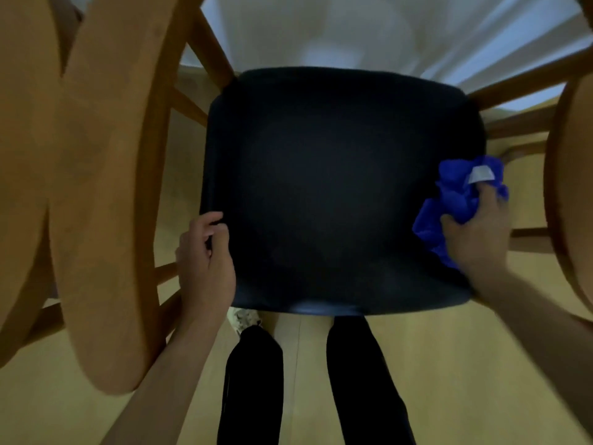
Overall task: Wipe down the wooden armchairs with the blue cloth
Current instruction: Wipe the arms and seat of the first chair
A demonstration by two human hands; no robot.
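Note:
I look straight down on a wooden armchair with a dark seat cushion [337, 187]. Its left wooden armrest [106, 194] fills the left of the view and its right armrest [574, 194] runs along the right edge. My left hand [205, 264] grips the cushion's near left edge, fingers curled over it. My right hand [478, 232] holds the bunched blue cloth [455, 197] against the cushion's right edge; a white tag shows on the cloth.
Wooden rails and spindles [211, 49] of the chair frame run under both armrests. A white sheet or curtain [369, 30] lies beyond the seat. My dark trouser legs [359, 380] stand on the pale wooden floor [481, 364] in front of the chair.

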